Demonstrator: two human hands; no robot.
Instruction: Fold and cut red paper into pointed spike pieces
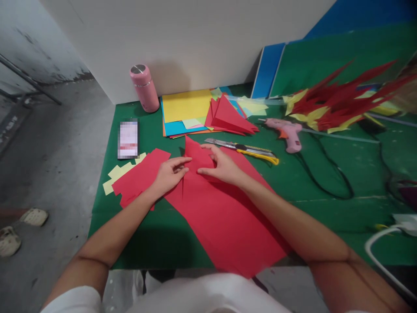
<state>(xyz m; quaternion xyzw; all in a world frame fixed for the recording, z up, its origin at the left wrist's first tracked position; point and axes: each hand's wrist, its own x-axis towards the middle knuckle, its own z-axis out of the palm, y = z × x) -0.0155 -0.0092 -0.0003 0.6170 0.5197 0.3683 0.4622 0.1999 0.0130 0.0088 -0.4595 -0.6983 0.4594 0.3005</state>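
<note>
A large sheet of red paper [234, 221] lies slantwise on the green table, its far end raised and folded to a point. At the left edge of that raised end, my left hand [170, 176] closes thumb and fingers on the paper. My right hand [223, 166] grips the same part from the right, its thumb on the near face and the fingertips at the edge. Just beyond the sheet lies a utility knife [243, 150] with a yellow handle. Cut pieces of red paper [143, 176] rest left of my left hand, over pale yellow pieces [109, 187].
Behind are stacked coloured sheets [187, 104], folded red paper triangles [224, 115] and a pink bottle [145, 89]. A phone [128, 139] lies left. On the right are a pink glue gun [286, 132] with its cord, a red-and-yellow paper flame shape [325, 104] and a white cable [371, 243].
</note>
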